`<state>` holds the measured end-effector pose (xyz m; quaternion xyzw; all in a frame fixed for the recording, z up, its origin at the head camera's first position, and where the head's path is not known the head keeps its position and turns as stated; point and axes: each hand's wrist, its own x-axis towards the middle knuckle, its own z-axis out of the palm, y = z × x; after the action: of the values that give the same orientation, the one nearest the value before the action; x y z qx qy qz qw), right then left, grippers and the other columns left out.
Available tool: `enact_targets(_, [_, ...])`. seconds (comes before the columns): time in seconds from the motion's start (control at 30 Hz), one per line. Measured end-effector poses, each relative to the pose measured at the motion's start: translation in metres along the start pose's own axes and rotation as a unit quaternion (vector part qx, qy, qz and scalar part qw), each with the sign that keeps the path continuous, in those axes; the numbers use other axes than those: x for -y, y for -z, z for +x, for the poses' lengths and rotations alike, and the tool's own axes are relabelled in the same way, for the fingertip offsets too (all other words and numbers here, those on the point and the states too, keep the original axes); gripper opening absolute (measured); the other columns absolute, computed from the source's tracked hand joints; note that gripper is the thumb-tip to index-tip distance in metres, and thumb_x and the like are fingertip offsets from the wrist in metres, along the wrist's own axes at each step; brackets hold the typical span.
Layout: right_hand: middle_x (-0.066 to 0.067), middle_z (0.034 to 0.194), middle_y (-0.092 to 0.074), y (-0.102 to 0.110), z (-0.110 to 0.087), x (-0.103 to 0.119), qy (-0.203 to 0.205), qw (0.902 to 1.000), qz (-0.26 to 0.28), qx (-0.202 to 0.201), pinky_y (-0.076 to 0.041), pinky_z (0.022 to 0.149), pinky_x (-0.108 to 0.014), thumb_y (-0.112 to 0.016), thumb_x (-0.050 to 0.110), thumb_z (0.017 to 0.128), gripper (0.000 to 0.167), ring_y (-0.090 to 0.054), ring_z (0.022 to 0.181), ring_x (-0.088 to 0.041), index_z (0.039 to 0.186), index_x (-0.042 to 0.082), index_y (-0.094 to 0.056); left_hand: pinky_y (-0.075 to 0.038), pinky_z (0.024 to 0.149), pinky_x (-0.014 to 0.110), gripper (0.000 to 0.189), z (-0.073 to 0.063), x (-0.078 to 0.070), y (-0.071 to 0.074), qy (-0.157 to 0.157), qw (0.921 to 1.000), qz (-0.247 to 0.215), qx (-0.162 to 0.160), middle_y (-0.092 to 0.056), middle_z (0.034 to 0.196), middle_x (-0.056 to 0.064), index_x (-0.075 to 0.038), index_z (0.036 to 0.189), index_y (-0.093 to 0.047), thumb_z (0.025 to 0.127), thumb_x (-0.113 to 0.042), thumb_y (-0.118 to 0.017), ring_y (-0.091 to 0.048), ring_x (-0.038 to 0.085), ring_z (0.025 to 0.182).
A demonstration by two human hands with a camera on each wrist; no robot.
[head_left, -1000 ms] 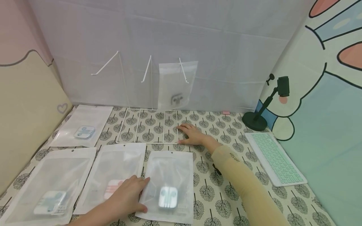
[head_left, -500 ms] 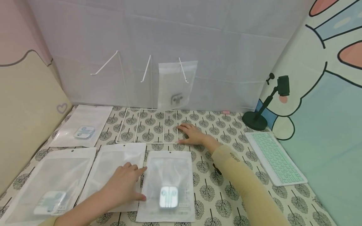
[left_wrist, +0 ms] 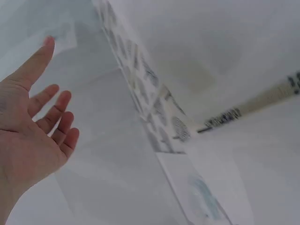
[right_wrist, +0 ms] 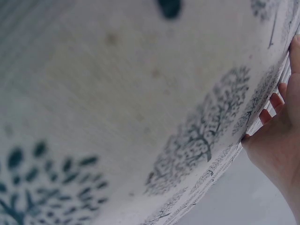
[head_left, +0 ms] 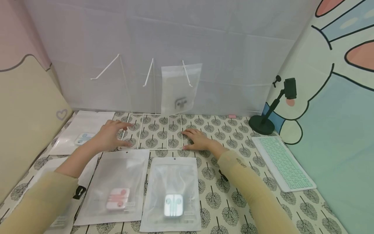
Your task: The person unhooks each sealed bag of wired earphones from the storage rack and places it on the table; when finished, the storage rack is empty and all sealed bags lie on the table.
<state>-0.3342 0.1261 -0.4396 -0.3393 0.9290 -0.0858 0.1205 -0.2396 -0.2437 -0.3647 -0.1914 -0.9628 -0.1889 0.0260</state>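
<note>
My left hand (head_left: 109, 136) is raised over the left side of a white wire rack (head_left: 168, 133), thumb and fingers spread around nothing. The same hand (left_wrist: 33, 126) shows open in the left wrist view. My right hand (head_left: 199, 139) rests on the cloth with fingertips at the right side of the rack's base. A zip pouch with a boxed pair of earphones (head_left: 181, 87) hangs on the right hook. Before me lie a pouch with a pink earphone case (head_left: 130, 172) and a pouch with a pale blue one (head_left: 175, 172).
Another earphone pouch (head_left: 93, 122) lies back left; one more (head_left: 61, 224) is partly under my left sleeve. A mint-keyed keyboard (head_left: 283, 162) lies at the right. Behind it stands a black phone stand (head_left: 263, 125). Grey sheeting (head_left: 228, 65) closes off the back.
My left hand has left the front pouches and moved up and left to the rack's left side, uncovering the pink earphone case. My right hand stays where it was.
</note>
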Motion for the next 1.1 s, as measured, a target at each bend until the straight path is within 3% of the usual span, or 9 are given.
enact_targets(0.23, [-0.010, 0.156, -0.017, -0.003, 0.002, -0.001, 0.003, 1.0000, -0.004, 0.001, -0.014, 0.113, -0.058, -0.055, 0.058, 0.087, 0.082, -0.016, 0.142, -0.037, 0.151, 0.021, -0.020, -0.022, 0.099, 0.070, 0.084, 0.014, 0.049, -0.018, 0.026, 0.9975, 0.005, 0.065, -0.034, 0.141, 0.029, -0.006, 0.140, -0.042, 0.071, -0.035, -0.082, -0.027, 0.053, 0.126])
enact_targets(0.53, [-0.008, 0.157, -0.017, -0.005, 0.002, -0.001, -0.002, 1.0000, -0.004, 0.004, -0.014, 0.112, -0.058, -0.055, 0.058, 0.087, 0.082, -0.015, 0.142, -0.036, 0.151, 0.023, -0.019, -0.020, 0.102, 0.070, 0.108, 0.019, 0.082, -0.028, 0.011, 0.9935, -0.008, 0.113, -0.024, 0.145, 0.036, -0.001, 0.145, -0.029, 0.063, -0.046, -0.082, -0.021, 0.057, 0.130])
enact_targets(0.77, [-0.008, 0.157, -0.017, -0.004, 0.002, 0.000, 0.001, 1.0000, -0.007, 0.002, -0.014, 0.113, -0.057, -0.055, 0.059, 0.087, 0.082, -0.015, 0.142, -0.035, 0.151, 0.023, -0.019, -0.020, 0.101, 0.071, 0.111, 0.020, 0.096, -0.033, 0.025, 0.9898, -0.019, 0.139, -0.020, 0.144, 0.039, -0.003, 0.145, -0.031, 0.059, -0.052, -0.081, -0.019, 0.059, 0.129])
enact_targets(1.1, [-0.010, 0.156, -0.018, -0.001, 0.003, -0.001, 0.000, 1.0000, -0.001, 0.001, -0.016, 0.112, -0.059, -0.058, 0.055, 0.087, 0.081, -0.017, 0.141, -0.037, 0.151, 0.021, -0.021, -0.024, 0.099, 0.071, 0.106, 0.025, 0.096, -0.033, 0.025, 0.9888, -0.005, 0.147, -0.027, 0.141, 0.035, 0.000, 0.143, -0.036, 0.063, -0.053, -0.080, -0.023, 0.058, 0.127])
